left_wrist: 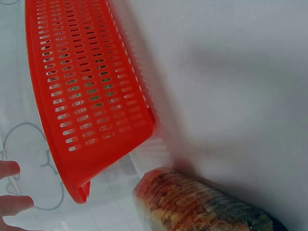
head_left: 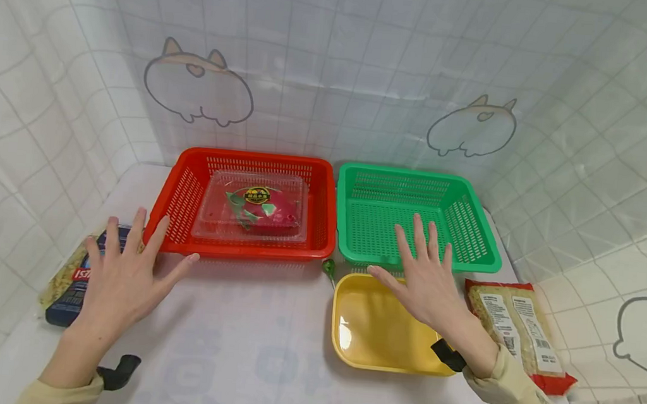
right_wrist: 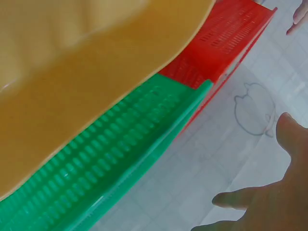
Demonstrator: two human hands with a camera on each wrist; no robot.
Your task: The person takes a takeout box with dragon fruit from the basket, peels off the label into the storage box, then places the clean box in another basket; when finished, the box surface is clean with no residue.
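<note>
My left hand (head_left: 126,275) is held with fingers spread, near the front left corner of a red basket (head_left: 245,250) and over a blue-and-yellow bag of pasta (head_left: 67,296). Fingers also spread, my right hand (head_left: 428,280) hovers above a yellow tray (head_left: 387,340) and the front rim of a green basket (head_left: 469,264). Neither hand holds anything. Inside the red basket lies a clear plastic box with a dragon fruit (head_left: 277,212) in it. The right wrist view shows the right hand (right_wrist: 274,202) apart from the baskets.
A red-ended bag of dry food (head_left: 518,331) with white labels lies right of the yellow tray. Between the baskets and the tray is a small green round thing (head_left: 328,267) on a pale stick. Patterned sheeting (head_left: 334,69) stands behind and on both sides.
</note>
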